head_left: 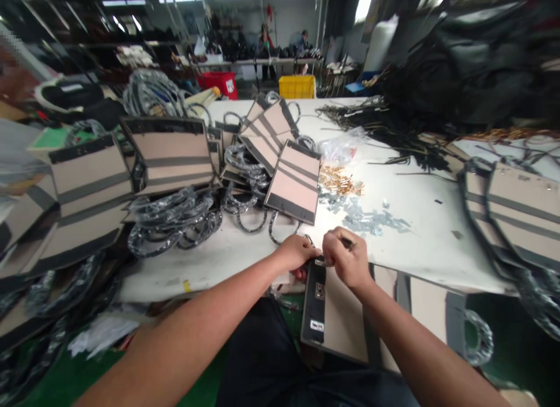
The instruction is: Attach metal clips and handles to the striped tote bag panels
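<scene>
A beige bag panel (343, 322) with black edging lies across my lap and the table's front edge. Along its black end strip sit small metal fittings (320, 291) and a silver metal plate (317, 325). My left hand (296, 256) is closed on the panel's far corner, thumb and fingers pinched near another fitting. Just right of it, my right hand (347, 258) is curled round a slim dark tool (348, 244), mostly hidden in the fist. That hand rests low over the strip's far end. A plastic-wrapped handle (480, 337) loops from the panel's right end.
Beyond my hands, grey metal plates (371, 216) and gold-coloured pieces (340, 181) are scattered on the white table (420, 220). More bag panels (295, 179) with wrapped handles are piled left and centre. Other panels (525, 203) stand at right, below dark strips (394, 139). People are in the background.
</scene>
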`<action>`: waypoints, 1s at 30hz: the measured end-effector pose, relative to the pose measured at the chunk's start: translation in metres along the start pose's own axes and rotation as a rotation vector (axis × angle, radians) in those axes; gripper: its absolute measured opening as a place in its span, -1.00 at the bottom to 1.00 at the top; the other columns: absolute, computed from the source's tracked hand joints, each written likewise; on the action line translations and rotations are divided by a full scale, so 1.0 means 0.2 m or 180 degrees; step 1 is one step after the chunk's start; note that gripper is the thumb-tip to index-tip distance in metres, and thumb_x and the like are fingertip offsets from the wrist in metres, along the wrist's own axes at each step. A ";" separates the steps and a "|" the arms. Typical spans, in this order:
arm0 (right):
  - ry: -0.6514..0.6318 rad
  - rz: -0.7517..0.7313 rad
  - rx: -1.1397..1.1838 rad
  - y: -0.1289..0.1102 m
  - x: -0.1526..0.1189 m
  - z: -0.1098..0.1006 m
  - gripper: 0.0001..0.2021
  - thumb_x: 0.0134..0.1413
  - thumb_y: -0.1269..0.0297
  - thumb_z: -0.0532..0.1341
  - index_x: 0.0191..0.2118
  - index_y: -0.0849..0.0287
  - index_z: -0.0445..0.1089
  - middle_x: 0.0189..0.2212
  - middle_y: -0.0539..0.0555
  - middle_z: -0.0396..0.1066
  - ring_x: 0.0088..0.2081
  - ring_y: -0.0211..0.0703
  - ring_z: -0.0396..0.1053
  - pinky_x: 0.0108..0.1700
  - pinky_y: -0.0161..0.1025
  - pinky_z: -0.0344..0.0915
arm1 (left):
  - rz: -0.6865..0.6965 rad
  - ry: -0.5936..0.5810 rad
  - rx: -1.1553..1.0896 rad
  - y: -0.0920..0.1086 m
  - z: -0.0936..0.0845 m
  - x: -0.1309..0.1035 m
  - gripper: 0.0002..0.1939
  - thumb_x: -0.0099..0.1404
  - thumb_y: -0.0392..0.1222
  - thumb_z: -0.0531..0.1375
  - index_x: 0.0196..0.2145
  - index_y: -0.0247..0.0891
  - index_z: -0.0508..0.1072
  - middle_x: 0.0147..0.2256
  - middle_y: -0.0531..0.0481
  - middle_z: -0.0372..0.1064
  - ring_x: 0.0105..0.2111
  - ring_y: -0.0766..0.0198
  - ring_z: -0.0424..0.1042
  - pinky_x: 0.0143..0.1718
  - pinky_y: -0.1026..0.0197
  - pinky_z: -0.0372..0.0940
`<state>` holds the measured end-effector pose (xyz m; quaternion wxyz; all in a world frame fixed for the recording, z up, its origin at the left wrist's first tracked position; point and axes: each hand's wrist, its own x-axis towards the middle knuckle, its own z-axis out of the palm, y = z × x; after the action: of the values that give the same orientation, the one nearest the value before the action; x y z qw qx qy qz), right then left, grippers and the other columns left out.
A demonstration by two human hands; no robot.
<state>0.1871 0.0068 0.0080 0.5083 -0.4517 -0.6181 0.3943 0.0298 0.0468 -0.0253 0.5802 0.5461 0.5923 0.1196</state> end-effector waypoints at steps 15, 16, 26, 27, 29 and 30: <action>-0.0718 0.0019 -0.2909 -0.22 -0.41 -0.73 -0.77 0.15 0.29 0.28 -0.10 -0.04 0.60 -0.26 0.03 0.58 -0.11 -0.03 0.47 -0.09 -0.23 0.31 | 0.2562 0.0583 0.1746 0.31 0.13 -0.48 -0.70 0.42 0.00 0.18 -0.41 -0.20 0.50 -0.51 0.09 0.43 -0.45 0.30 0.43 -0.37 0.28 0.19; -0.0723 -0.0072 -0.3018 -0.28 -0.43 -0.78 -0.83 0.15 0.30 0.29 -0.17 -0.02 0.60 -0.31 0.03 0.57 -0.12 -0.03 0.45 -0.11 -0.24 0.29 | 0.2754 0.0624 0.1961 0.36 0.15 -0.51 -0.73 0.42 -0.03 0.19 -0.39 -0.19 0.52 -0.51 0.10 0.46 -0.46 0.30 0.44 -0.38 0.27 0.19; 0.0464 0.0250 -0.1663 -0.48 -0.70 -1.23 -0.78 0.12 0.05 0.37 -0.25 0.06 0.67 -0.29 0.11 0.63 -0.23 0.05 0.56 -0.13 -0.19 0.48 | 0.4517 0.2149 0.1832 0.62 0.29 -0.53 -0.70 0.42 -0.17 0.18 0.09 -0.04 0.42 0.09 -0.11 0.48 0.13 0.02 0.45 0.17 -0.06 0.37; 0.0779 0.0422 -0.1583 -0.49 -0.71 -1.31 -0.75 0.07 0.02 0.40 -0.23 0.07 0.68 -0.25 0.13 0.64 -0.19 0.12 0.57 -0.11 -0.16 0.49 | 0.4417 0.2383 0.1704 0.61 0.26 -0.49 -0.65 0.41 -0.14 0.19 0.13 -0.03 0.38 0.15 -0.12 0.42 0.18 0.00 0.40 0.21 -0.09 0.35; 0.1198 0.0720 -0.1371 -0.52 -0.68 -1.51 -0.69 -0.01 -0.01 0.46 -0.23 0.09 0.69 -0.26 0.19 0.64 -0.21 0.19 0.59 -0.17 -0.13 0.51 | 0.4061 0.2742 0.1609 0.59 0.15 -0.39 -0.63 0.41 -0.06 0.18 0.15 -0.05 0.36 0.18 -0.14 0.38 0.21 -0.02 0.37 0.23 -0.10 0.34; 0.1335 0.0853 -0.1197 -0.54 -0.65 -1.61 -0.67 0.01 -0.01 0.46 -0.21 0.12 0.69 -0.29 0.23 0.64 -0.27 0.19 0.60 -0.25 -0.14 0.50 | 0.3838 0.2884 0.1658 0.57 0.07 -0.32 -0.63 0.41 -0.01 0.16 0.13 -0.06 0.36 0.16 -0.15 0.37 0.20 -0.04 0.36 0.24 -0.11 0.32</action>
<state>0.4977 -0.1396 0.1302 0.4758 -0.6868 -0.4968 0.2349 0.0824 0.0320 0.0936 -0.0279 0.7887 0.3819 0.4809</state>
